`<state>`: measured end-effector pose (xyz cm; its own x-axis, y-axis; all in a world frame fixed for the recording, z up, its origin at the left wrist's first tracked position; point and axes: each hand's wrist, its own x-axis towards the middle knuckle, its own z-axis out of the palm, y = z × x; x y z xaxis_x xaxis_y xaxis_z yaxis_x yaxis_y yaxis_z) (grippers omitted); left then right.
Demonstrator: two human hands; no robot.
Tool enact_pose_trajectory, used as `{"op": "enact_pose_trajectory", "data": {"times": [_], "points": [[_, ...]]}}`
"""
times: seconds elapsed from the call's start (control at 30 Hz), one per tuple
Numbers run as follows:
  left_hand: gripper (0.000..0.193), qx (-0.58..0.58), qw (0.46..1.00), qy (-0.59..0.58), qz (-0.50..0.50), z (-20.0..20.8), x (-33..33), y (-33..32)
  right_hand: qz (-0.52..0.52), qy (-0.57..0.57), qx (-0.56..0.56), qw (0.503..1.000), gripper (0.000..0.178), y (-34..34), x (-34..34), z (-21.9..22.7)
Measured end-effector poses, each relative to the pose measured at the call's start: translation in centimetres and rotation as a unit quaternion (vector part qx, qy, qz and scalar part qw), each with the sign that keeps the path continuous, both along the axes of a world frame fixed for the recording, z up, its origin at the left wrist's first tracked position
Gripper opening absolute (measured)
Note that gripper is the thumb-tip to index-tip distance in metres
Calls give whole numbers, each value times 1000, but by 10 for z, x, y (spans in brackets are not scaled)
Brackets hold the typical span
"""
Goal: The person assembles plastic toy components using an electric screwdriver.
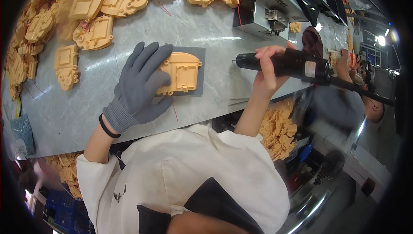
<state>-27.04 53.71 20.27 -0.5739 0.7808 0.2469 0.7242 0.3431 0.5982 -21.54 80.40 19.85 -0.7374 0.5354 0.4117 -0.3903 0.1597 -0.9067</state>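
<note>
My left hand (140, 85), in a grey glove with a black band at the wrist, rests over the left side of a yellow plastic housing (187, 74). Its index finger is bent onto the part and the thumb lies by the lower edge. The housing lies flat on a dark grey pad (201, 86), its rectangular recess facing up. Bare, my right hand (267, 68) is wrapped round a black electric screwdriver (297, 65). The tool lies roughly level in the air, its bit pointing left, apart from the housing. A thick cable runs off its right end.
Yellow housings (92, 32) crowd the table's far and left sides. A metal box-shaped machine (277, 12) stands at the far right. Tweezers (238, 101) lie by the near edge. Bins of yellow parts (277, 133) sit below the table. Another person (340, 105) is at the right.
</note>
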Motion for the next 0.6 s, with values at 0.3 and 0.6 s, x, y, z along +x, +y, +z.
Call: {"op": "enact_pose_trajectory", "data": {"times": [0.3,0.6], "points": [[53,-13,1000,21,11,-19,3,0,-21,-7,-16,1000,51,2,-8,-6],[72,-72,996,50,5,12,-6,22,-85,168,-66,980,52,56,-14,66]]}}
